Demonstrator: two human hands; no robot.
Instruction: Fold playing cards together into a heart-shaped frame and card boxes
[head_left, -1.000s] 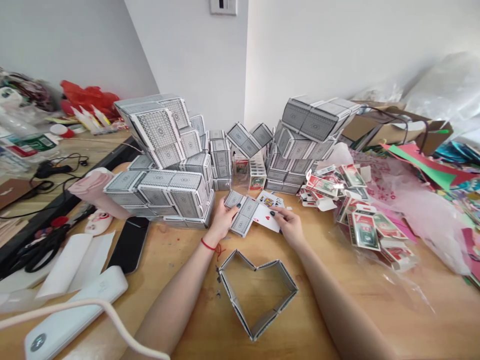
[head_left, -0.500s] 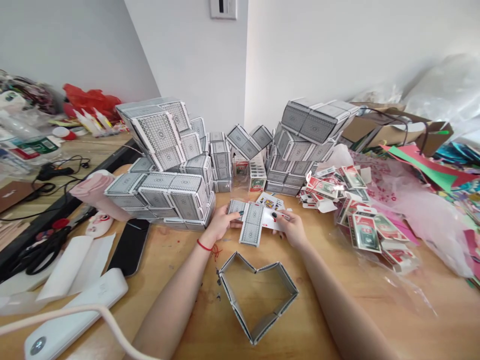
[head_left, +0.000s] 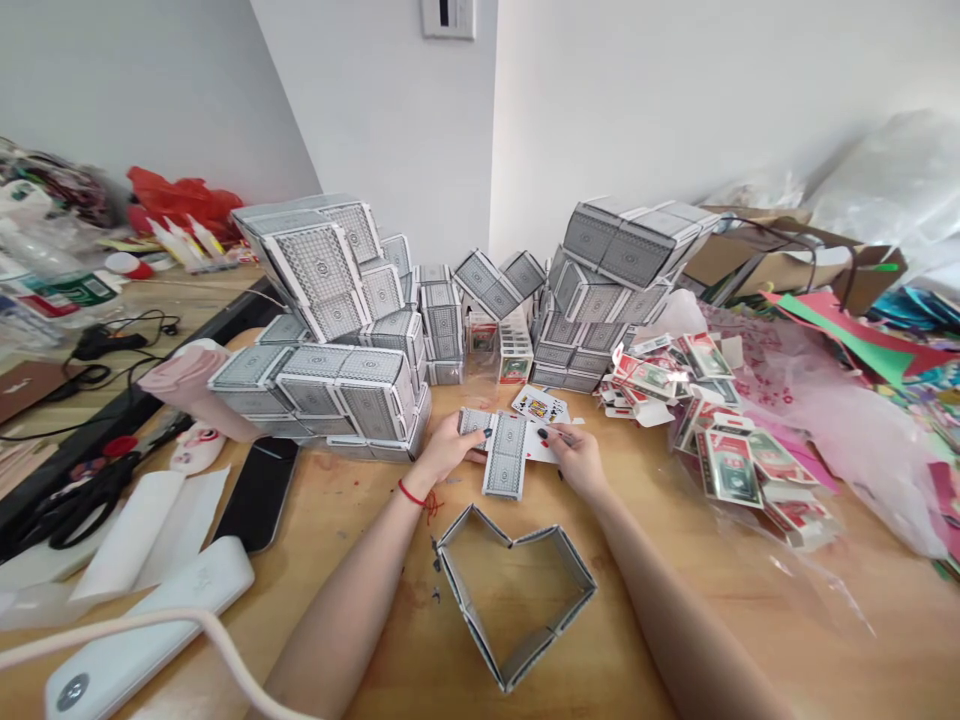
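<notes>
My left hand [head_left: 448, 447] is closed on a stack of grey-backed playing cards [head_left: 474, 421], thumb on top. Across that stack, a strip of joined cards [head_left: 505, 455] hangs down toward me, its patterned backs showing. From the other side my right hand [head_left: 576, 455] pinches a face-up playing card [head_left: 538, 444] with red pips, which reaches under the strip. Just beyond lie more face-up cards [head_left: 541, 405], a picture card on top. Nearer to me, a heart-shaped frame of folded cards [head_left: 517, 600] stands on the wooden table [head_left: 637, 660] between my forearms.
Stacked card-covered boxes rise at the left [head_left: 352, 385] and right [head_left: 622, 245]. Opened card packets [head_left: 731, 465] and crumpled plastic [head_left: 840, 420] lie to the right. A phone [head_left: 257, 492], a white power bank [head_left: 150, 630] with a cable, and black scissors [head_left: 112, 495] are at the left.
Both hands have shifted slightly, and the card strip has moved a little right and toward me. The right hand's card sits a bit lower, its fingers closer to the strip.
</notes>
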